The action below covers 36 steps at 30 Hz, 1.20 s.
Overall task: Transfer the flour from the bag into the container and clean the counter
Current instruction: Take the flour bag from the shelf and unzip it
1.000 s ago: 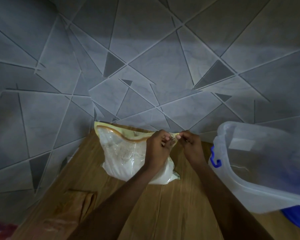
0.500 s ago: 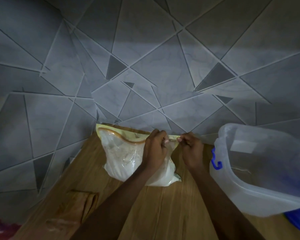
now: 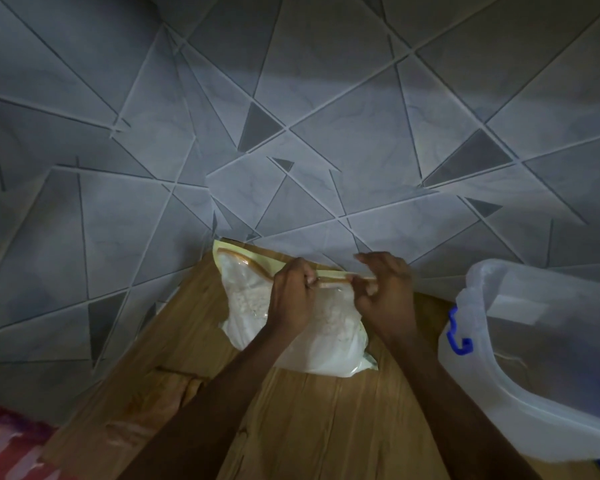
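Nearest us, our two forearms reach forward over the wooden counter [image 3: 319, 427]. Our left hand [image 3: 291, 299] is curled closed, pinching the top seal of the one flour bag [image 3: 323, 344] between thumb and fingers. Our right hand [image 3: 387, 296] sits just beside it on the same seal, its lower fingers pinched on the strip while the upper fingers are spread and lifted. The bag lies flat on the counter directly under and beyond both hands, its yellow-edged top toward the wall and white flour showing through the clear plastic.

A second ago our hands met knuckle to knuckle at the right corner of the seal; now they have drawn apart along it, and a stretch of the strip shows between them.

To our right stands one clear plastic container [image 3: 541, 386] with a blue handle clip [image 3: 458, 336], well apart from the bag. Farthest off is the grey tiled wall [image 3: 326, 116] with its triangle pattern.
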Each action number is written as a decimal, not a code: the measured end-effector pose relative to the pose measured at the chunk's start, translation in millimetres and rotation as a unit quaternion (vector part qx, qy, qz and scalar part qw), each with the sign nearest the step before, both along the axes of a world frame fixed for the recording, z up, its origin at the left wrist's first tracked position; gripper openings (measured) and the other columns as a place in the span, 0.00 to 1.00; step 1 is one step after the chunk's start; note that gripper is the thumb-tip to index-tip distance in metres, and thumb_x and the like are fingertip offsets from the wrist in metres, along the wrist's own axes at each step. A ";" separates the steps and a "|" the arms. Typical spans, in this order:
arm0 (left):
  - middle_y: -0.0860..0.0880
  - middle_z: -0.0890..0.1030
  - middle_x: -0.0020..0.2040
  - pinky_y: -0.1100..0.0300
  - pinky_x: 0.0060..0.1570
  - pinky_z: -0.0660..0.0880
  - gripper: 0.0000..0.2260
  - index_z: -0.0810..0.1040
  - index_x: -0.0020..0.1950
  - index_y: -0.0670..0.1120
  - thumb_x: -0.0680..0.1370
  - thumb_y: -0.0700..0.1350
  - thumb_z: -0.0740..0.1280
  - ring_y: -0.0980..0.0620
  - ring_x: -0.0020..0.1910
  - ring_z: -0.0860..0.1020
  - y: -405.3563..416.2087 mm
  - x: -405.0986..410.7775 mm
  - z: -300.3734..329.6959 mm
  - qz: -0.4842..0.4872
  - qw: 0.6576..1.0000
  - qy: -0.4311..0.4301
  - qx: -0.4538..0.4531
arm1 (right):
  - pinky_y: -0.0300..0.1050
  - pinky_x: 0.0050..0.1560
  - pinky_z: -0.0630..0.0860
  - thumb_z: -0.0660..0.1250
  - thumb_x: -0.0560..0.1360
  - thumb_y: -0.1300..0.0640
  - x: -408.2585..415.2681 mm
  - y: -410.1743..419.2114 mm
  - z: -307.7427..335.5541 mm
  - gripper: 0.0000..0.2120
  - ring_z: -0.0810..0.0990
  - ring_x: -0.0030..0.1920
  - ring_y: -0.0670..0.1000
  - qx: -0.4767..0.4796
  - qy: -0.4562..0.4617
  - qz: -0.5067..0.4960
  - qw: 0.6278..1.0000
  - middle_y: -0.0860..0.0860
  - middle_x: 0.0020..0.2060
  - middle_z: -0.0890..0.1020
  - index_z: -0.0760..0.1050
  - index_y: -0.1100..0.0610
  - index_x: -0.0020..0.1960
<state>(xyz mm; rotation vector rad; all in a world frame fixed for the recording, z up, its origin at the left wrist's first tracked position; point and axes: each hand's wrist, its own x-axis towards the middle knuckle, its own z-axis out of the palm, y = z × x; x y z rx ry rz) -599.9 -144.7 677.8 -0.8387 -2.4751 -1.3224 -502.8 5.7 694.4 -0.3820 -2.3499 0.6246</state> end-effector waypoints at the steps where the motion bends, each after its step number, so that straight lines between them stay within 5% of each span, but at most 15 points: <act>1: 0.48 0.77 0.37 0.50 0.40 0.76 0.10 0.73 0.38 0.43 0.67 0.28 0.62 0.48 0.39 0.76 1.2 -0.4 0.1 0.002 1.000 -0.004 0.006 | 0.54 0.57 0.73 0.70 0.70 0.51 -6.8 -3.7 5.0 0.19 0.77 0.57 0.54 0.062 -0.054 0.003 0.997 0.48 0.56 0.82 0.81 0.50 0.61; 5: 0.48 0.78 0.38 0.51 0.41 0.77 0.11 0.75 0.38 0.42 0.68 0.27 0.63 0.49 0.39 0.77 1.2 -1.6 1.2 0.012 1.000 -0.021 0.007 | 0.61 0.61 0.63 0.69 0.73 0.55 -32.3 -16.4 18.4 0.14 0.79 0.56 0.53 0.166 -0.265 0.010 0.950 0.47 0.51 0.83 0.81 0.46 0.57; 11: 0.47 0.81 0.40 0.52 0.44 0.78 0.08 0.77 0.40 0.44 0.71 0.32 0.63 0.48 0.43 0.79 -17.3 -14.2 -5.1 0.051 0.998 -0.028 -0.023 | 0.58 0.59 0.63 0.71 0.71 0.60 -21.5 -1.4 15.6 0.07 0.80 0.49 0.53 0.153 -0.220 -0.022 0.963 0.47 0.41 0.85 0.82 0.50 0.45; 17: 0.46 0.82 0.39 0.63 0.41 0.70 0.08 0.78 0.39 0.43 0.72 0.31 0.66 0.49 0.40 0.79 -35.5 -28.9 -1.2 0.113 0.993 -0.025 -0.020 | 0.59 0.61 0.68 0.70 0.72 0.56 -26.3 -7.2 17.3 0.06 0.80 0.50 0.53 0.143 -0.272 -0.035 0.951 0.47 0.42 0.83 0.80 0.49 0.48; 22: 0.46 0.80 0.39 0.57 0.42 0.74 0.07 0.77 0.39 0.42 0.71 0.31 0.66 0.49 0.40 0.78 -32.8 -27.8 4.3 0.094 0.995 -0.034 -0.026 | 0.56 0.60 0.68 0.73 0.71 0.48 -66.3 -52.5 27.8 0.18 0.78 0.58 0.55 0.195 -0.290 0.055 0.936 0.49 0.53 0.80 0.77 0.49 0.60; 26: 0.45 0.80 0.40 0.54 0.46 0.76 0.05 0.77 0.41 0.43 0.72 0.33 0.67 0.48 0.41 0.77 -39.9 -35.4 3.1 0.086 0.995 -0.017 -0.055 | 0.51 0.59 0.70 0.70 0.76 0.54 -84.1 -68.9 30.3 0.11 0.79 0.59 0.56 0.217 -0.304 0.078 0.924 0.52 0.54 0.81 0.79 0.54 0.57; 31: 0.44 0.81 0.45 0.56 0.44 0.77 0.05 0.77 0.48 0.41 0.74 0.34 0.67 0.47 0.45 0.80 -61.2 -50.4 -2.9 0.105 0.990 0.031 -0.090 | 0.50 0.55 0.78 0.72 0.73 0.57 -76.0 -54.3 31.5 0.04 0.82 0.52 0.58 0.105 -0.298 0.058 0.947 0.55 0.48 0.84 0.82 0.55 0.48; 36: 0.45 0.79 0.41 0.60 0.37 0.69 0.11 0.75 0.42 0.43 0.68 0.28 0.66 0.47 0.40 0.78 -84.8 -69.8 10.5 0.125 0.990 0.030 -0.058 | 0.52 0.58 0.77 0.72 0.74 0.54 -78.6 -56.1 29.6 0.12 0.81 0.54 0.58 0.104 -0.315 0.061 0.942 0.54 0.52 0.82 0.79 0.56 0.56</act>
